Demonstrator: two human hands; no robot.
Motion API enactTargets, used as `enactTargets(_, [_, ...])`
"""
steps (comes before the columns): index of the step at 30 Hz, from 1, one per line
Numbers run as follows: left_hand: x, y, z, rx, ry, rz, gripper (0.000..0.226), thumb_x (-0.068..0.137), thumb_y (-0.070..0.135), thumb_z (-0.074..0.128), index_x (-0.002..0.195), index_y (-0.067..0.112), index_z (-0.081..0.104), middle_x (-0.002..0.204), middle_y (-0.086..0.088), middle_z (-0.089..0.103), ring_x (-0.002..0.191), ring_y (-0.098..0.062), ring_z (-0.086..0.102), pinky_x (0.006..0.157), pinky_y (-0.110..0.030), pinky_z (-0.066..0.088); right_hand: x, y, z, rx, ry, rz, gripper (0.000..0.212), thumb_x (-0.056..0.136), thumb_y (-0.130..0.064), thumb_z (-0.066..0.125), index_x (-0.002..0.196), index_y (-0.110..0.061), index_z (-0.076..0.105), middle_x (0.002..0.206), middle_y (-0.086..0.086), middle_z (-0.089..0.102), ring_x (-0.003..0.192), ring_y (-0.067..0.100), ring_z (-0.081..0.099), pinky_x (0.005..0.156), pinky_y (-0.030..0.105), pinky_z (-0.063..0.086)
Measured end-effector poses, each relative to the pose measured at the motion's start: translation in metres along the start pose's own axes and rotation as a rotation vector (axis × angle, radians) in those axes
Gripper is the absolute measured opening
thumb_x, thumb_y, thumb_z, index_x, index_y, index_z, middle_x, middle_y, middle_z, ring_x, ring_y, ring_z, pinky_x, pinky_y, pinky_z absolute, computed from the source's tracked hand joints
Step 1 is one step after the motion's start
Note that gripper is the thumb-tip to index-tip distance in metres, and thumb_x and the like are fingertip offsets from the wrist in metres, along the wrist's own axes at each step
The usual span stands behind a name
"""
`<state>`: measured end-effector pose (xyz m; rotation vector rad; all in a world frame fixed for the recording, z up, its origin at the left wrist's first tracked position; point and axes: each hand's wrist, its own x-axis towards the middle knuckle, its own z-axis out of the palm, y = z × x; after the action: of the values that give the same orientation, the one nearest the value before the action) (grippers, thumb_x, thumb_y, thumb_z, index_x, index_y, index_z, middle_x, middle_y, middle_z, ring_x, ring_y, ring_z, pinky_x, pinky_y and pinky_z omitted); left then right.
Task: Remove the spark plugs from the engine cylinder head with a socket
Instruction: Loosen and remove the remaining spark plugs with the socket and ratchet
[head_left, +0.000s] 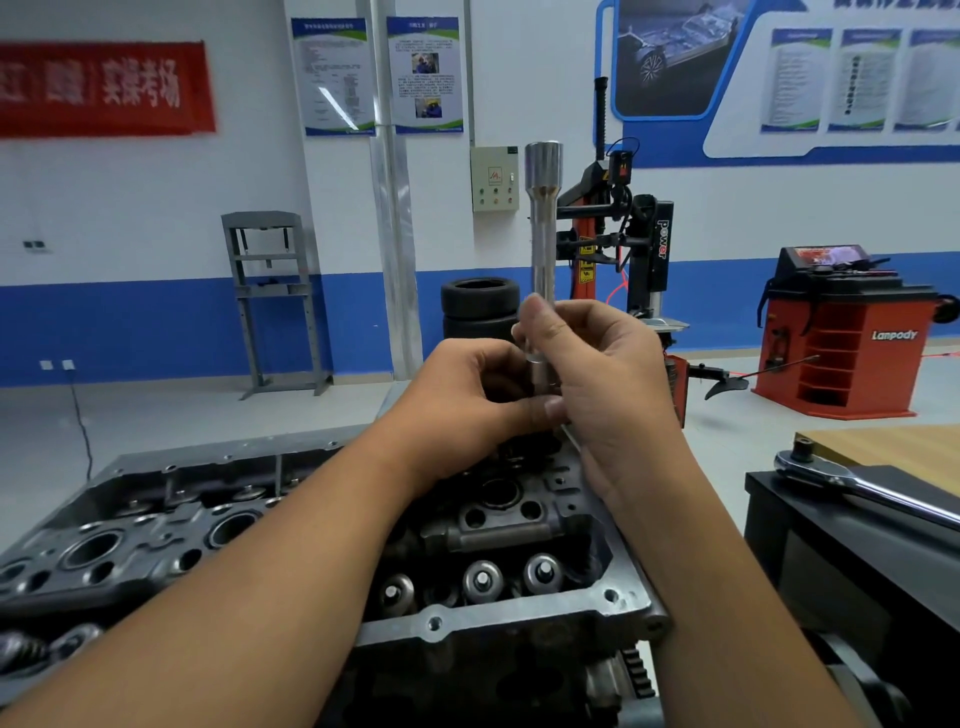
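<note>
red banner (104, 88): hung on the far wall at the far left, printed with white characters.
grey press frame (275, 296): stood on the floor against the blue-and-white far wall, left of centre.
cylinder head (218, 525): laid across the near left and centre of the scene, dark and oily, its open top turned up; round plug wells and valve parts are seen along it, and both forearms are stretched over it.
left hand (467, 400): raised above the far end of the cylinder head, fingers curled round the lower end of the socket tool, the thumb laid against the right hand.
socket tool (543, 223): a long silver tube held upright over the cylinder head, its wider end uppermost and its lower end buried between the two hands; whether a spark plug is carried in the lower end cannot be told.
right hand (597, 374): set just right of the left hand and touching it, thumb and fingers pinched on the shaft of the socket tool a little higher up.
stacked tyres (480, 306): seen on the floor behind the hands.
tyre changer (623, 244): stood far behind the socket tool, black and orange.
ratchet handle (857, 486): laid on the dark surface at the near right, well apart from both hands, its head turned toward the left.
wooden bench top (893, 447): seen just beyond the ratchet handle.
red wheel balancer (847, 332): stood on the floor at the far right.
</note>
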<state>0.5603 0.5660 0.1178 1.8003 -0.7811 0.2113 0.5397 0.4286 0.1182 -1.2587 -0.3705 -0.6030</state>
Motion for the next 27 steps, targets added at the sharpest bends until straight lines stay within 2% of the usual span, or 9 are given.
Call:
enactTargets(3, [-0.0001, 0.0001, -0.0007, 0.014, -0.013, -0.025, 0.027, 0.087, 0.016, 0.084, 0.11, 0.004, 0.076, 0.097, -0.011, 0.08, 0.089, -0.02, 0.078, 0.061, -0.018, 0.055, -0.0008, 0.0013, -0.001, -0.005, 0.012, -0.023, 0.034, 0.073, -0.035, 0.087, 0.087, -0.008, 0.071, 0.072, 0.003, 0.071, 0.069, 0.02, 0.071, 0.071, 0.047, 0.064])
enactTargets(7, [-0.0018, -0.0004, -0.0003, -0.035, -0.096, -0.049, 0.017, 0.099, 0.013, 0.072, 0.114, 0.006, 0.077, 0.104, -0.01, 0.081, 0.102, -0.026, 0.078, 0.093, -0.039, 0.063, 0.0007, 0.002, 0.0003, -0.024, 0.004, -0.015, 0.029, 0.093, -0.037, 0.074, 0.089, -0.008, 0.076, 0.073, -0.001, 0.07, 0.076, 0.019, 0.068, 0.081, 0.052, 0.061])
enactTargets(10, [-0.0007, -0.0002, -0.0004, 0.025, -0.064, -0.037, 0.016, 0.098, 0.01, 0.073, 0.113, 0.006, 0.077, 0.105, -0.01, 0.081, 0.103, -0.025, 0.078, 0.1, -0.047, 0.06, 0.0014, 0.0016, -0.0005, -0.013, 0.011, -0.009, 0.021, 0.092, -0.031, 0.077, 0.097, -0.01, 0.074, 0.089, 0.006, 0.076, 0.086, 0.024, 0.073, 0.085, 0.053, 0.062])
enactTargets(13, [-0.0002, 0.0003, 0.0004, 0.013, -0.034, -0.025, 0.039, 0.083, 0.021, 0.086, 0.116, 0.001, 0.075, 0.108, -0.017, 0.079, 0.107, -0.034, 0.076, 0.1, -0.056, 0.058, -0.0019, 0.0004, -0.0016, 0.0, 0.049, -0.045, 0.033, 0.072, -0.021, 0.09, 0.098, -0.014, 0.071, 0.088, 0.01, 0.075, 0.079, 0.025, 0.075, 0.072, 0.046, 0.065])
enactTargets(15, [-0.0006, 0.0006, -0.0005, 0.01, -0.031, -0.024, 0.046, 0.077, 0.031, 0.086, 0.113, 0.003, 0.077, 0.106, -0.017, 0.08, 0.105, -0.034, 0.076, 0.099, -0.054, 0.059, -0.0035, 0.0, -0.0018, -0.002, 0.063, -0.069, 0.031, 0.072, -0.014, 0.092, 0.095, -0.017, 0.071, 0.088, 0.015, 0.074, 0.077, 0.029, 0.073, 0.071, 0.046, 0.065])
enactTargets(18, [0.0006, -0.003, -0.0013, -0.038, -0.054, -0.031, 0.019, 0.094, 0.018, 0.076, 0.108, 0.006, 0.079, 0.101, -0.012, 0.081, 0.095, -0.022, 0.078, 0.087, -0.034, 0.063, -0.0037, -0.0017, -0.0012, 0.026, 0.062, -0.056, 0.017, 0.087, -0.01, 0.082, 0.094, -0.019, 0.069, 0.096, 0.02, 0.075, 0.087, 0.038, 0.075, 0.069, 0.042, 0.064])
enactTargets(21, [0.0008, -0.005, -0.001, -0.017, -0.042, -0.031, 0.01, 0.098, 0.008, 0.072, 0.105, 0.008, 0.079, 0.098, -0.01, 0.082, 0.091, -0.019, 0.078, 0.081, -0.027, 0.06, -0.0032, -0.0039, -0.0008, 0.088, 0.022, -0.004, 0.009, 0.098, -0.01, 0.069, 0.1, -0.019, 0.066, 0.096, 0.017, 0.077, 0.092, 0.029, 0.077, 0.064, 0.033, 0.06])
enactTargets(24, [0.0014, -0.0025, -0.0004, 0.007, -0.024, -0.019, 0.017, 0.091, 0.014, 0.081, 0.105, 0.006, 0.078, 0.1, -0.011, 0.081, 0.098, -0.027, 0.078, 0.093, -0.042, 0.062, -0.0043, -0.0048, -0.001, 0.087, 0.023, -0.021, 0.014, 0.094, -0.012, 0.075, 0.103, -0.018, 0.065, 0.091, 0.009, 0.077, 0.086, 0.026, 0.076, 0.072, 0.043, 0.064])
enactTargets(27, [0.0011, -0.0021, -0.0015, 0.009, -0.016, -0.025, 0.046, 0.073, 0.037, 0.086, 0.105, 0.005, 0.078, 0.1, -0.015, 0.08, 0.101, -0.033, 0.077, 0.096, -0.051, 0.061, -0.0057, -0.0064, -0.0007, 0.069, 0.035, -0.071, 0.023, 0.086, -0.01, 0.081, 0.1, -0.016, 0.064, 0.075, -0.003, 0.071, 0.071, 0.02, 0.071, 0.065, 0.036, 0.062])
